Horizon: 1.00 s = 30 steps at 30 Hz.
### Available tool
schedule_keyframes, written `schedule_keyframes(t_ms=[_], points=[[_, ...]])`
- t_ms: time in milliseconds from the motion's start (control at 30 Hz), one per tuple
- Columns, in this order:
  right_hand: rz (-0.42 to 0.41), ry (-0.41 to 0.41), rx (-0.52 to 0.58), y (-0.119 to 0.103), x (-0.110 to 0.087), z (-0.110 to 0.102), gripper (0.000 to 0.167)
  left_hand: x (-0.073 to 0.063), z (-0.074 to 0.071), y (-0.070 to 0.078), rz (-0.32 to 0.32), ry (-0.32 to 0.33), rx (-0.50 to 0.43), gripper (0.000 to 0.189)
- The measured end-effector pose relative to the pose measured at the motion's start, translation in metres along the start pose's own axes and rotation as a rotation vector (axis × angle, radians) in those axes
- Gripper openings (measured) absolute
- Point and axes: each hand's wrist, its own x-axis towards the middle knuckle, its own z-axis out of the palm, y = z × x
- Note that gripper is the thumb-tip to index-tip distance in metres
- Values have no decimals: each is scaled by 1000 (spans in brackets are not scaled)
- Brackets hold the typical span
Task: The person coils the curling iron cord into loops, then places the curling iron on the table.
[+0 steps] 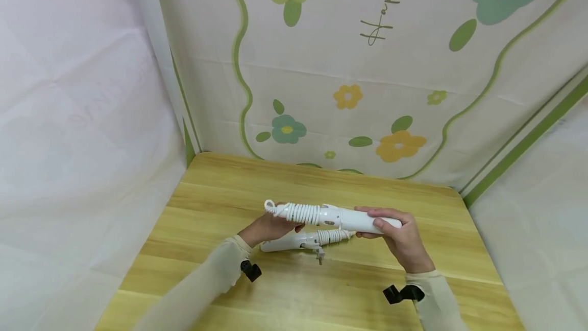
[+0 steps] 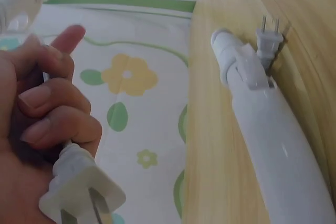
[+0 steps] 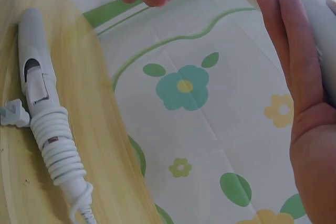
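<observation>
My right hand [image 1: 403,236] grips the smooth end of a white hair curling iron [image 1: 353,219], held level above the table. Its white cord [image 1: 303,213] is wound in several turns round the other end, with a small loop at the tip. Behind that end is my left hand [image 1: 271,229]. In the left wrist view its fingers curl round a stretch of cord, and a two-pin plug [image 2: 79,184] hangs out below them. A second white curling iron [image 1: 285,242] lies on the table under the held one, its cord wound [image 3: 58,145] and its plug [image 2: 269,43] sticking out sideways.
The wood-grain table [image 1: 220,188] stands against a pale cloth backdrop [image 1: 317,60] with flowers and green lines. White cloth walls [image 1: 82,142] close in the left and right sides. Black wrist mounts [image 1: 250,270] sit on both sleeves.
</observation>
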Motion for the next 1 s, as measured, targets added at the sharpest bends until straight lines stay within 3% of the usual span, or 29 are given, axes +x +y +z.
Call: schedule_keyframes(t_ms=[67, 167, 267, 433, 767, 1000], points=[[3, 58, -7, 0, 1, 2, 36, 2, 5, 2, -70, 21, -41, 28], [22, 147, -40, 2, 4, 5, 30, 4, 12, 4, -101, 52, 68, 33], [42, 222, -121, 6, 6, 7, 29, 3, 18, 6, -105, 38, 206, 39], [93, 306, -255, 14, 6, 10, 35, -2, 23, 9, -68, 46, 373, 23], [206, 292, -379, 25, 0, 8, 35, -8, 12, 20, -60, 96, 547, 16], [231, 158, -404, 28, -4, 6, 30, -10, -5, 27, -16, 22, 610, 15]])
